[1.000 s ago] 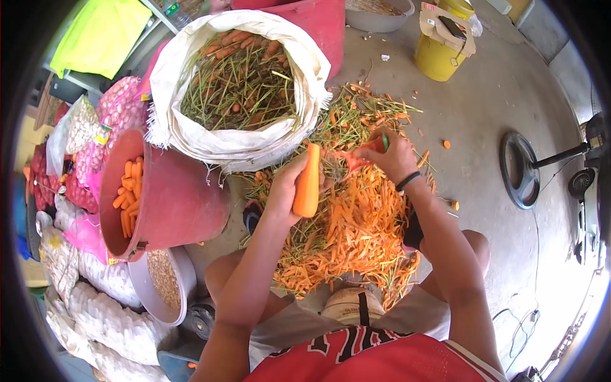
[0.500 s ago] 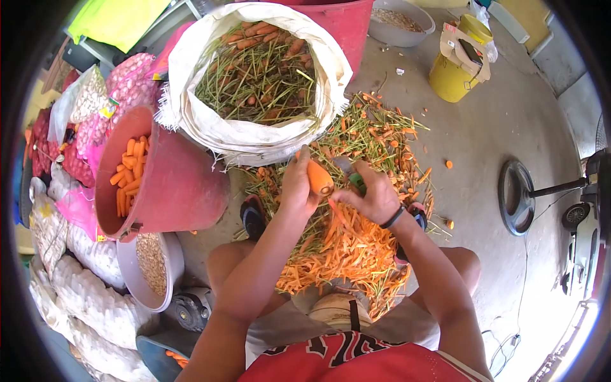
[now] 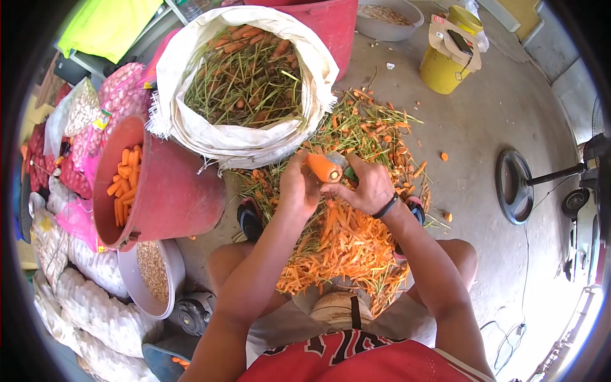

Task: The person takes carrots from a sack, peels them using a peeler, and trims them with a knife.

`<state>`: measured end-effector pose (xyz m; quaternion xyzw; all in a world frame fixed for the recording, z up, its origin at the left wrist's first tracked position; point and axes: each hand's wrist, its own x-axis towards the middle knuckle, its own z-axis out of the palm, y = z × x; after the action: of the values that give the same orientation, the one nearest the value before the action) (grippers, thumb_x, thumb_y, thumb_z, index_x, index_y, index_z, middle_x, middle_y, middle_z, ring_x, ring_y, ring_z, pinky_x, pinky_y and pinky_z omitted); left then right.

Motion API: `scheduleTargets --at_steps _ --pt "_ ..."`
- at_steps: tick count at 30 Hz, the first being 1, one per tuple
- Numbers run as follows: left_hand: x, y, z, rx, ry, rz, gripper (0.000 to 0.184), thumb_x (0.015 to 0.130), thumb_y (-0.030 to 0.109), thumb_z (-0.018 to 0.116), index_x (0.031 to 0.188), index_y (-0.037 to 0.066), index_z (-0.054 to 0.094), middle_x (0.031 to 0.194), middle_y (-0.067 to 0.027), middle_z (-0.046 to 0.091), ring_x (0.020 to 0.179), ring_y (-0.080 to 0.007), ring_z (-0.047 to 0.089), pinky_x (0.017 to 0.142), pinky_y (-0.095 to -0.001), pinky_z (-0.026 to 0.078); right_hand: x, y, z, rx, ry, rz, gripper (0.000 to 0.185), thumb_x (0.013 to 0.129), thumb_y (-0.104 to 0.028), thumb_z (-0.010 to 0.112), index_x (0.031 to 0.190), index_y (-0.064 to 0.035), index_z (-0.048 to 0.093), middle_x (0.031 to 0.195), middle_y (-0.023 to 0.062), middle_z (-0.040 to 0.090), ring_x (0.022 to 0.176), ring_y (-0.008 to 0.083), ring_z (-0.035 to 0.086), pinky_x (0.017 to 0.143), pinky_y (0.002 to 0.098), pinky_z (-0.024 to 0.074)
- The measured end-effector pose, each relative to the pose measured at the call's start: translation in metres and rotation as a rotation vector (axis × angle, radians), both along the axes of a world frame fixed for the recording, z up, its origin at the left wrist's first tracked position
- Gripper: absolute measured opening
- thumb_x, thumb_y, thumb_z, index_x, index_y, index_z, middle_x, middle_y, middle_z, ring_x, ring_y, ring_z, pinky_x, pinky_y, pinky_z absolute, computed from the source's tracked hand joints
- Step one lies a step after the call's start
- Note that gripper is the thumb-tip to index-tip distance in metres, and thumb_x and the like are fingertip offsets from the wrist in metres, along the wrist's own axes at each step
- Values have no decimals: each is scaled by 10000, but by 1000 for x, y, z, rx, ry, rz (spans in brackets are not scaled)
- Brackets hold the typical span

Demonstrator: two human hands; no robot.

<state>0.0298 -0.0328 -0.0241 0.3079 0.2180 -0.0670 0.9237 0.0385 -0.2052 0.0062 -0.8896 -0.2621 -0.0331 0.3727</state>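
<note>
Carrot [image 3: 325, 168], one, in closed left fingers [image 3: 310, 185]; one green tool [image 3: 349, 172] in closed right fingers [image 3: 361, 168].

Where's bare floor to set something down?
Mostly bare concrete floor lies right of the carrot peelings, between the yellow bucket and round black stand base. Crowded: the left side, with white sack, red bucket and mesh bags close together, and under the left hand and right hand, where peelings lie.

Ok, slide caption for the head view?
Left hand holds a carrot, right hand a mostly hidden green tool, over heaped orange peelings.
</note>
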Motion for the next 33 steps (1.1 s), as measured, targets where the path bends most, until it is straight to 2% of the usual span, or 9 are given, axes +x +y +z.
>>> scheduleTargets --at_steps 6,12,20,23,28,29,30,31,33 --pt "-3 3 -2 28 -95 -77 221 1013 257 480 1096 53 500 987 -84 585 895 -199 621 741 -355 555 0 -2 -7 1 -58 -12 682 786 -621 679 1133 -36 629 591 171 601 569 359 639 532 434 502" --pt "-1 1 2 34 -104 -1 224 1027 253 458 1120 51 486 985 -95 602 834 -212 646 532 -343 580 -1 -1 -19 6 -96 -14 604 831 -618 622 996 -37 642 560 169 583 556 360 631 509 435 490" --pt "-10 11 2 56 -153 -40 283 1025 265 465 1177 26 466 1091 -129 592 936 -225 633 638 -337 604 -5 5 -21 24 -203 -19 497 860 -563 623 792 -70 630 527 139 566 512 346 608 488 429 481" --pt "-9 14 3 76 -155 17 303 1022 247 474 1207 7 469 1131 -136 583 962 -223 627 721 -330 604 -7 9 -32 -85 -135 8 473 862 -550 627 787 -84 648 538 131 578 509 342 607 492 421 488" --pt "3 77 39 24 -198 201 284 1010 194 499 1200 -17 503 1135 -132 595 968 -204 639 817 -312 595 -6 13 -35 58 -119 24 554 866 -567 628 1025 -37 664 566 132 600 513 293 631 474 402 493" --pt "7 117 42 -14 -317 275 326 997 186 521 1219 -50 489 1103 -143 620 962 -219 656 823 -319 598 -2 14 -34 92 -143 4 513 878 -513 649 1043 -28 645 591 138 605 500 298 623 467 402 494" --pt "6 146 67 -129 -579 402 472 993 260 529 1306 -84 448 1275 -222 555 1084 -264 622 890 -360 583 0 14 -31 84 -6 -13 398 906 -383 665 1051 -14 625 594 145 596 505 310 619 482 401 500" --pt "-8 181 82 -468 -732 272 590 991 339 504 1364 -98 371 1288 -237 549 1070 -285 628 848 -368 582 2 16 -33 91 -16 -48 367 915 -341 656 1066 -10 614 644 164 605 541 309 630 496 397 503" --pt "-22 199 114 -417 -706 545 625 982 436 479 1334 -75 414 1264 -200 579 956 -250 654 651 -304 534 8 19 -40 108 -37 -136 309 933 -259 639 1097 -2 590 743 201 624 614 308 652 523 387 509"
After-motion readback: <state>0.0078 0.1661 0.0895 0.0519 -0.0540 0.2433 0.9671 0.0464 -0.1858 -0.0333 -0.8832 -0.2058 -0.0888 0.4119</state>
